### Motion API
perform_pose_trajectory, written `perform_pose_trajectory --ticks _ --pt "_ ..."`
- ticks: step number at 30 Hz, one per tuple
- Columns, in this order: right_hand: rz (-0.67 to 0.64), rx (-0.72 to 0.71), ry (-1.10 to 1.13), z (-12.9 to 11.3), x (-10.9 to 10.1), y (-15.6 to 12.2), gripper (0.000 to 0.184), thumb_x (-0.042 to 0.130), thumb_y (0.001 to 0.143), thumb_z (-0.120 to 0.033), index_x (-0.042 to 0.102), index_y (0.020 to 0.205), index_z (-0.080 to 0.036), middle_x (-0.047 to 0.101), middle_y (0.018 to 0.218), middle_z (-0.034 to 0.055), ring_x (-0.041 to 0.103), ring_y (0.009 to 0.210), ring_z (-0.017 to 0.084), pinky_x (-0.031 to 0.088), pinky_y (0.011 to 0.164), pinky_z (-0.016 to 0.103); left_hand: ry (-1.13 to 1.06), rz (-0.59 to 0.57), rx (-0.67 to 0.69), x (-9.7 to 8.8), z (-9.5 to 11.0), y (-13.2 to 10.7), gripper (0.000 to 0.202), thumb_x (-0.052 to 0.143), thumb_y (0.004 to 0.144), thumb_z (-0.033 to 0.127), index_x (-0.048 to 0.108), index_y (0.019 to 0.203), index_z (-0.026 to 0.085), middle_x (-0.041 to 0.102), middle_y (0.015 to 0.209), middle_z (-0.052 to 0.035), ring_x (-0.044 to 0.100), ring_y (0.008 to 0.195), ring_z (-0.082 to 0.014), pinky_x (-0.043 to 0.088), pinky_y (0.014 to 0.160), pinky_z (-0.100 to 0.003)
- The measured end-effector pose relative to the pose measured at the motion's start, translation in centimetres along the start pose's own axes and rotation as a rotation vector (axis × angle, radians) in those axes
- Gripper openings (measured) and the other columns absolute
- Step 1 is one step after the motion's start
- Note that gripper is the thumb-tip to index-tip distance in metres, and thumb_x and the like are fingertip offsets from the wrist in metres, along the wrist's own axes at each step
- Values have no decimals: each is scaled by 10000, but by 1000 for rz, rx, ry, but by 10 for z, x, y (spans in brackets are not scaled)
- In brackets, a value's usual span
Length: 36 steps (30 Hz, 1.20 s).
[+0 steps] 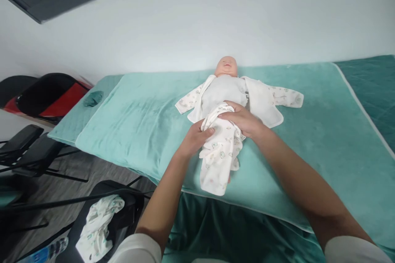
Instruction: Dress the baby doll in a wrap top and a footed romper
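A baby doll lies on its back on a teal padded mat, head toward the wall. An open white printed top is spread under its torso, sleeves out to both sides. White printed trousers cover its legs. My left hand is closed on the trousers' waistband at the doll's left hip. On the other side, my right hand grips the same waistband at the belly, fingers curled over the fabric.
A dark green bed cover lies under the mat. Black folding chairs stand at the left; one chair near me holds a crumpled white printed garment. A plastic bottle lies at bottom left.
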State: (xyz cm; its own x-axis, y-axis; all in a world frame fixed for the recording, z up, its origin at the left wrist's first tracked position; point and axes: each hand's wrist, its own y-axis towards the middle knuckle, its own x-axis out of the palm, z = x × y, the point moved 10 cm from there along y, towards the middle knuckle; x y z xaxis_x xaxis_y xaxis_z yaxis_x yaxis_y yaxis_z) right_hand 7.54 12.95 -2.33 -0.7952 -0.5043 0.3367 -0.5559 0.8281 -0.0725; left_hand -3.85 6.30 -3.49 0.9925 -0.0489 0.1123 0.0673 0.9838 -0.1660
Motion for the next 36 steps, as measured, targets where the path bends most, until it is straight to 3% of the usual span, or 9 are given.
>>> perform_pose_trajectory --ticks 4,9,11,15,21,25,29,32,36 --pt "-28 -44 -47 -5 4 -1 360 812 755 -424 683 1003 -197 707 903 13 645 802 170 514 705 271 -54 9 29 -1 7 10 436 872 714 423 753 1033 152 763 908 -60 698 785 -203 549 747 -308" --pt "-356 -16 -414 -7 22 -7 539 906 649 -390 685 1084 -159 714 967 23 647 884 198 507 776 288 -151 125 148 -11 22 26 324 823 753 403 732 954 166 745 863 -35 678 753 -174 532 715 -276" --pt "-403 7 -506 -7 21 -10 485 887 678 -436 686 1015 -152 706 938 19 634 839 185 486 738 274 -130 144 161 -10 23 27 282 798 775 396 715 923 170 713 811 -13 635 704 -144 505 667 -250" --pt "-444 31 -448 -7 30 -16 467 809 728 -584 648 807 -152 649 750 9 577 679 149 441 620 258 -5 233 207 -8 27 21 200 773 787 331 677 871 177 649 740 13 576 646 -126 473 614 -240" --pt "-60 129 -363 4 10 -10 313 854 698 -368 693 871 -164 695 763 19 629 684 166 491 625 266 56 311 261 -8 31 17 169 736 828 331 692 872 173 690 831 -9 622 777 -154 493 716 -257" --pt "96 73 -118 7 -8 -3 380 830 700 -369 692 996 -173 720 846 18 664 741 176 541 686 285 39 103 164 3 25 16 343 770 824 452 722 1003 163 729 881 -33 648 790 -175 504 730 -278" --pt "113 -25 -102 5 -9 -4 428 802 749 -425 690 1086 -186 742 1010 32 690 913 200 560 800 304 18 -67 113 11 21 12 476 883 718 379 732 1116 166 760 1010 -60 695 887 -216 534 806 -308" --pt "9 -78 -218 -2 3 -8 468 785 787 -473 691 1137 -178 740 1065 44 682 974 212 546 846 320 -148 10 153 1 18 13 390 851 757 379 737 1062 164 768 973 -60 714 874 -218 550 815 -320" --pt "-297 -85 -497 -5 28 -16 526 826 750 -457 697 1166 -162 740 1102 56 672 1005 242 523 867 335 -295 118 184 -9 9 10 372 847 750 407 732 1011 168 770 942 -63 733 913 -241 571 830 -331"
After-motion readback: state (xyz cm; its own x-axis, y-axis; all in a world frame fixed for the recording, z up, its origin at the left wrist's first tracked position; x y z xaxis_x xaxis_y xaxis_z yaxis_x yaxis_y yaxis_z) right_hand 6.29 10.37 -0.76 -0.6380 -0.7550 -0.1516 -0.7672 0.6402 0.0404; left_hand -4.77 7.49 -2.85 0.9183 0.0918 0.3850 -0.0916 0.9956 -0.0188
